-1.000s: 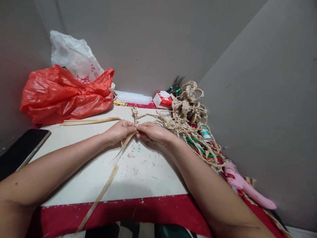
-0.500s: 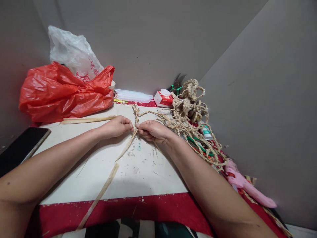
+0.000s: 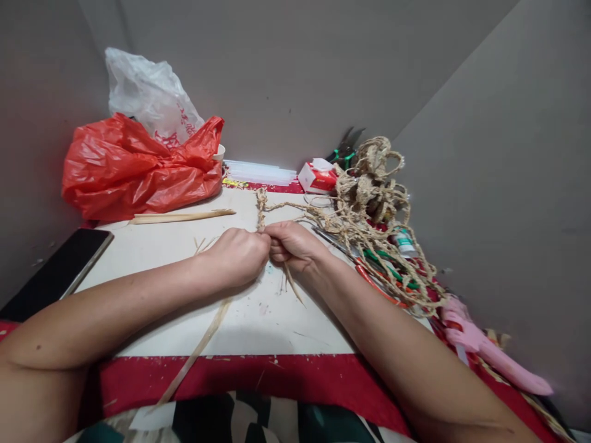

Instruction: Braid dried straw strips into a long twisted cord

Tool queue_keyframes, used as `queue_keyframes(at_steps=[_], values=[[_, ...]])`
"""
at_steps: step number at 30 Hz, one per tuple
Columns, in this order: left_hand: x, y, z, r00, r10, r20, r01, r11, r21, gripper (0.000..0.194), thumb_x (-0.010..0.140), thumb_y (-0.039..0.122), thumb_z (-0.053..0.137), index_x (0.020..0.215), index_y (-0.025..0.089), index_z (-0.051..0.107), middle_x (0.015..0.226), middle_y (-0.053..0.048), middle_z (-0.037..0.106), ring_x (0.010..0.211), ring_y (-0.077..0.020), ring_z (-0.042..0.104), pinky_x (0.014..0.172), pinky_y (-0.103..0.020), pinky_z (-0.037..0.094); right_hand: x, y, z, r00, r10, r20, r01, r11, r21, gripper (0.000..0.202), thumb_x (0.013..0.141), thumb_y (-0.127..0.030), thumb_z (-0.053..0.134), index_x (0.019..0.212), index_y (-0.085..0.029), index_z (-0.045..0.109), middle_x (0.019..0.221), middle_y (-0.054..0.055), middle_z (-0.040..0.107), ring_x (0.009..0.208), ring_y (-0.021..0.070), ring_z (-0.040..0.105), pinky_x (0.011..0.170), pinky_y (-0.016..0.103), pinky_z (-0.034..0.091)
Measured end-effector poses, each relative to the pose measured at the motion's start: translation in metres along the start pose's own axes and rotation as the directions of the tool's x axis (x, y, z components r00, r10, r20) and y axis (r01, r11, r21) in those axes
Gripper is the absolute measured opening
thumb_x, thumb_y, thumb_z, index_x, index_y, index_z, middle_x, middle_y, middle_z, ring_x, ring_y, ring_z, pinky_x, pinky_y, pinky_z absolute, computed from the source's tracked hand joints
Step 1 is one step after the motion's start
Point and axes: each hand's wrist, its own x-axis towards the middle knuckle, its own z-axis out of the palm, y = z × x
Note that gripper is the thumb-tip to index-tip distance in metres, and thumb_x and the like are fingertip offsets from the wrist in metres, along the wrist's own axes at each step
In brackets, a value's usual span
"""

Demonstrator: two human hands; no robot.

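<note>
My left hand [image 3: 242, 255] is curled into a fist, its fingertips meeting my right hand. What lies inside it is mostly hidden; just before, its fingers were at a straw strip. My right hand [image 3: 295, 246] pinches the lower end of a braided straw cord [image 3: 261, 210], which runs away from me over the board. Loose straw ends [image 3: 294, 288] poke out below my right palm. A flat straw strip [image 3: 203, 344] emerges from under my left hand and hangs over the near board edge. Beyond my left wrist lies a bundle of straw strips [image 3: 184, 216].
A tangle of braided cord [image 3: 364, 215] lies at right over red-handled pliers [image 3: 376, 284], near a pink glue gun [image 3: 494, 360]. A tissue box [image 3: 318, 177], glue sticks [image 3: 261, 172], a red plastic bag [image 3: 143, 169] and a phone [image 3: 58, 271] surround the white board [image 3: 277, 335].
My left hand has rolled over into a fist and come against my right hand. The straw strip between them has gone out of sight. The whole view has shifted slightly.
</note>
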Motion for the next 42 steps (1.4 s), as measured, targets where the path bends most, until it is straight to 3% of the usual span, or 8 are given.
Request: queue_keyframes(at_steps=[6, 10, 17, 20, 24, 31, 37, 42], values=[[-0.023, 0.003, -0.029, 0.981, 0.015, 0.192, 0.006, 0.994, -0.109, 0.032, 0.080, 0.036, 0.048, 0.053, 0.019, 0.053, 0.051, -0.004, 0.049, 0.047, -0.0147, 0.041, 0.054, -0.029, 0.029, 0.001, -0.011, -0.007, 0.994, -0.076, 0.074, 0.072, 0.996, 0.056, 0.016, 0.073, -0.021, 0.062, 0.065, -0.012, 0.053, 0.043, -0.012, 0.018, 0.036, 0.0009, 0.010, 0.031, 0.013, 0.011], [-0.049, -0.002, -0.025, 0.934, -0.050, 0.354, 0.098, 0.988, -0.118, 0.023, 0.065, 0.024, 0.061, 0.047, 0.019, 0.048, 0.044, 0.000, 0.041, 0.042, -0.0108, 0.029, 0.047, -0.028, 0.022, 0.004, -0.013, -0.013, 0.985, -0.115, 0.130, 0.108, 0.993, 0.056, 0.017, 0.074, -0.023, 0.064, 0.066, -0.012, 0.054, 0.044, -0.011, 0.017, 0.037, 0.0009, 0.010, 0.032, 0.013, 0.013], [-0.071, 0.001, -0.016, 0.949, -0.004, 0.317, 0.093, 0.959, -0.266, 0.017, 0.069, 0.012, 0.052, 0.053, 0.018, 0.052, 0.048, 0.001, 0.048, 0.043, -0.0094, 0.032, 0.047, -0.025, 0.024, 0.009, -0.012, -0.022, 0.971, -0.113, 0.209, 0.118, 0.993, -0.013, 0.020, 0.071, -0.028, 0.069, 0.069, -0.010, 0.059, 0.040, -0.012, 0.023, 0.036, 0.0008, 0.013, 0.033, 0.014, 0.010], [-0.067, -0.002, -0.027, 0.972, -0.057, 0.226, 0.167, 0.848, -0.504, 0.017, 0.077, 0.019, 0.050, 0.061, 0.018, 0.055, 0.053, 0.002, 0.051, 0.047, -0.0087, 0.039, 0.049, -0.022, 0.030, 0.011, -0.011, -0.024, 0.969, -0.116, 0.219, 0.131, 0.990, -0.055, 0.022, 0.071, -0.030, 0.069, 0.072, -0.010, 0.060, 0.040, -0.012, 0.025, 0.035, 0.0012, 0.015, 0.034, 0.015, 0.012], [-0.049, -0.013, -0.041, 0.972, -0.161, 0.173, 0.233, 0.541, -0.808, 0.011, 0.078, 0.025, 0.057, 0.071, 0.016, 0.056, 0.062, 0.000, 0.059, 0.055, -0.0087, 0.051, 0.053, -0.019, 0.039, 0.011, -0.009, -0.025, 0.965, -0.115, 0.237, 0.143, 0.984, -0.103, 0.025, 0.073, -0.033, 0.068, 0.073, -0.010, 0.060, 0.039, -0.011, 0.027, 0.034, 0.0015, 0.016, 0.034, 0.015, 0.012], [-0.005, -0.027, -0.028, 0.922, -0.369, 0.120, 0.236, 0.286, -0.929, 0.015, 0.074, 0.023, 0.064, 0.073, 0.015, 0.052, 0.053, 0.000, 0.059, 0.045, -0.0098, 0.056, 0.046, -0.020, 0.044, 0.013, -0.007, -0.024, 0.956, -0.100, 0.276, 0.133, 0.986, -0.104, 0.027, 0.072, -0.035, 0.069, 0.076, -0.010, 0.061, 0.039, -0.011, 0.028, 0.035, 0.0018, 0.016, 0.035, 0.016, 0.010], [0.012, -0.017, -0.010, 0.905, -0.400, 0.142, 0.285, 0.325, -0.902, 0.021, 0.080, 0.021, 0.060, 0.063, 0.014, 0.050, 0.044, 0.002, 0.055, 0.037, -0.0084, 0.052, 0.039, -0.017, 0.041, 0.012, -0.008, -0.022, 0.954, -0.143, 0.262, 0.169, 0.983, -0.079, 0.036, 0.067, -0.036, 0.073, 0.057, -0.016, 0.045, 0.038, -0.010, 0.030, 0.034, 0.0016, 0.019, 0.034, 0.017, 0.010], [0.017, -0.016, -0.002, 0.888, -0.438, 0.141, 0.302, 0.325, -0.896, 0.021, 0.082, 0.018, 0.055, 0.062, 0.014, 0.049, 0.051, 0.000, 0.060, 0.039, -0.0091, 0.055, 0.040, -0.019, 0.042, 0.010, -0.009, -0.022, 0.958, -0.142, 0.250, 0.171, 0.980, -0.099, 0.038, 0.066, -0.036, 0.074, 0.056, -0.016, 0.043, 0.038, -0.011, 0.029, 0.034, 0.0014, 0.019, 0.034, 0.017, 0.010]])
